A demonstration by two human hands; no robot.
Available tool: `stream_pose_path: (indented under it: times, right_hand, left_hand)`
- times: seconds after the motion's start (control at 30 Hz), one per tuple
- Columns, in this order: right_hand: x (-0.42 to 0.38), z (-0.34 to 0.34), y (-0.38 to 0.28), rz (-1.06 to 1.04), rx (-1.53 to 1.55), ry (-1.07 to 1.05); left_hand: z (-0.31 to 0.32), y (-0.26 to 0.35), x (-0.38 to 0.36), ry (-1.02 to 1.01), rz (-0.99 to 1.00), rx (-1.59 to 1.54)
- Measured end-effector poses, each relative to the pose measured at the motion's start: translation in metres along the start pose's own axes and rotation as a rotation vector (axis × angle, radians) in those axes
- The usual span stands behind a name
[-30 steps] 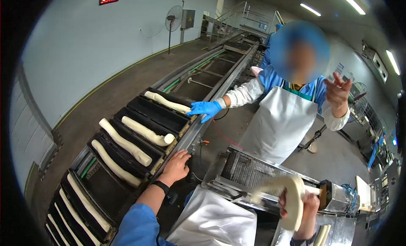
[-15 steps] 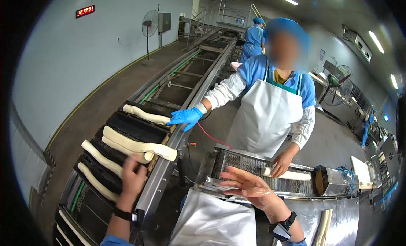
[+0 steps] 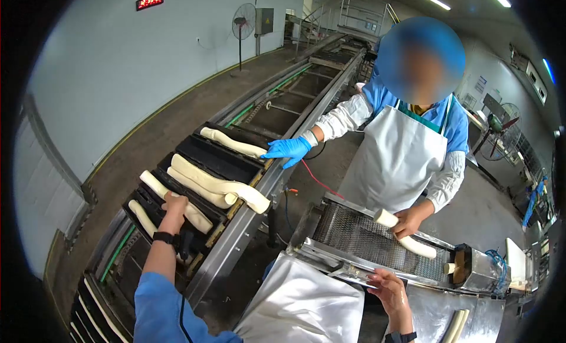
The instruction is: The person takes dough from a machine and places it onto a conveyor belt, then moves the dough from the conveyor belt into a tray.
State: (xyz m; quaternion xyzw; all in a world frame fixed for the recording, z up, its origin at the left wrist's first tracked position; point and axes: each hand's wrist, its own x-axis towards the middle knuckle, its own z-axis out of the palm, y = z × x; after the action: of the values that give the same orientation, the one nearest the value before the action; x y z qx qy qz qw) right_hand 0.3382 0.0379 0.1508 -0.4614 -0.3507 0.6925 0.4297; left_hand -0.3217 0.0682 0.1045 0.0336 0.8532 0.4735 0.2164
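The left hand reaches across the black metal trays of the conveyor, fingers curled onto a long pale dough roll lying in its slot. Just beyond, another thick cream dough roll lies crosswise with its end jutting past the tray edge; it looks likely to slide off or snag. The right hand rests loosely open, holding nothing, at the steel mesh-belt machine, near a co-worker's bare hand gripping a dough piece.
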Motion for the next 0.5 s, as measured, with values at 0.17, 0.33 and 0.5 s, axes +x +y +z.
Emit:
stream_pose_path:
  times: [0.17, 0.33, 0.5]
  right_hand:
    - [-0.008, -0.042, 0.009, 0.019, -0.005, 0.166]
    - [0.002, -0.040, 0.010, 0.017, 0.101, 0.234]
    - [-0.003, -0.021, 0.021, 0.048, 0.089, 0.209]
  left_hand:
    - [-0.013, -0.007, -0.045, -0.052, 0.458, 0.342]
    - [0.023, 0.020, -0.072, -0.053, 1.324, 0.424]
    - [0.078, 0.048, -0.077, -0.330, 1.358, 0.705]
